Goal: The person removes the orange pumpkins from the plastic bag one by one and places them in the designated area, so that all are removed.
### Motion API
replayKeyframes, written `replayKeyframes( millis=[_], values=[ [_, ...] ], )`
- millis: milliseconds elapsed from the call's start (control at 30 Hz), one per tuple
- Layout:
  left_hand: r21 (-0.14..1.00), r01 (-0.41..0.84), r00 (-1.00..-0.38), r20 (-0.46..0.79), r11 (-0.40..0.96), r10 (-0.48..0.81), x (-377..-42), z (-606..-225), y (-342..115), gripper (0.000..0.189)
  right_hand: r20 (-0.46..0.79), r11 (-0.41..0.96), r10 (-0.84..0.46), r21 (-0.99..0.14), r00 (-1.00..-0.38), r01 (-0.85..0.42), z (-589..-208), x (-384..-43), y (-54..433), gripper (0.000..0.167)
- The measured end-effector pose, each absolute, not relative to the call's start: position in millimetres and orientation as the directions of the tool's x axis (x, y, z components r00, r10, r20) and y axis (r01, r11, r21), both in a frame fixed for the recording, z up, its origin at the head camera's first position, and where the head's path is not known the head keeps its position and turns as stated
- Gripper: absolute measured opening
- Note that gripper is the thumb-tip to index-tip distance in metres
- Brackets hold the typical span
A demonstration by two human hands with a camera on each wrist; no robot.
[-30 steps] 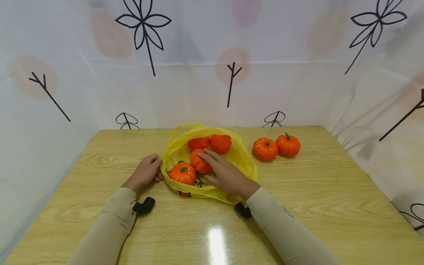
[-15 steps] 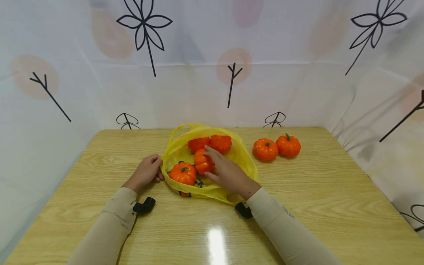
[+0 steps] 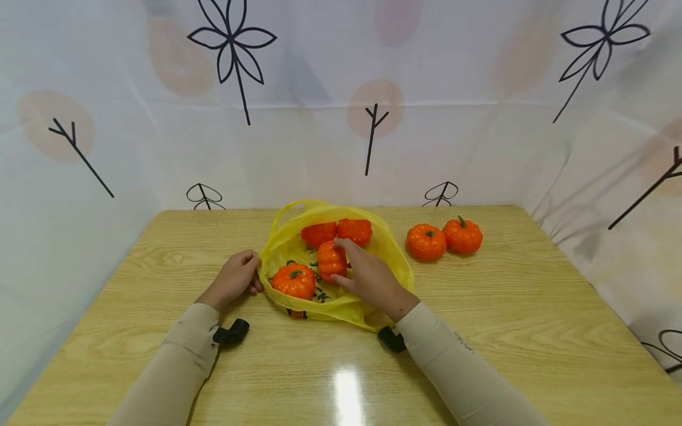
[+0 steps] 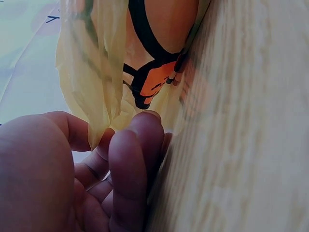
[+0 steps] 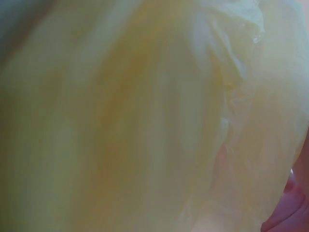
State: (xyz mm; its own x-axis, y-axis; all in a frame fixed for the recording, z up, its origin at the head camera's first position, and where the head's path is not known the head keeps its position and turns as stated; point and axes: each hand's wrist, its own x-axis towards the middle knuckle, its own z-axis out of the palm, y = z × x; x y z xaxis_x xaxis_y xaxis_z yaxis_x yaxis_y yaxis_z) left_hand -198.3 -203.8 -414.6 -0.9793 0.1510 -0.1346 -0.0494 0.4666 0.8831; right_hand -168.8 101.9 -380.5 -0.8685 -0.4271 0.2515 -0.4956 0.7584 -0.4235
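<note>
A yellow plastic bag (image 3: 391, 254) lies with its mouth spread on the table. In the head view my left hand (image 3: 235, 278) pinches its left edge; the left wrist view shows thin bag film (image 4: 104, 96) between thumb and fingers. My right hand (image 3: 373, 279) reaches inside and grips a small orange pumpkin (image 3: 331, 263) between thumb and fingers, its green stem pointing left. Another pumpkin (image 3: 293, 283) sits front left in the bag, stem up. Two orange-red rounded pieces (image 3: 319, 234) (image 3: 354, 231) lie at the back of it. Yellow film (image 5: 145, 121) fills most of the right wrist view.
Two more orange pumpkins (image 3: 426, 242) (image 3: 463, 234) stand side by side on the wooden table (image 3: 288, 378), right of the bag. A bag handle (image 3: 288, 213) loops up at the back left. A white patterned cloth (image 3: 298, 148) hangs behind the table.
The gripped pumpkin has shifted slightly right within the bag and turned so its stem now shows on the left. My right fingers moved right with it. My left hand stays put.
</note>
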Motion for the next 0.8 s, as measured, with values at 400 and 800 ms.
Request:
replayKeyframes(
  millis=[400,800],
  values=[
    [0.886,-0.044,-0.979,-0.129,0.461,0.155,-197.0,-415.3,-204.3,0.028,0.248,0.762,-0.419,-0.427,-0.874,-0.487,-381.9,-170.9,104.2,0.068],
    [0.883,-0.052,-0.981,-0.133,0.466,0.143,-196.2,-415.6,-203.6,0.027,0.209,0.748,-0.421,-0.471,-0.883,-0.468,-380.0,-166.5,106.8,0.072]
  ],
)
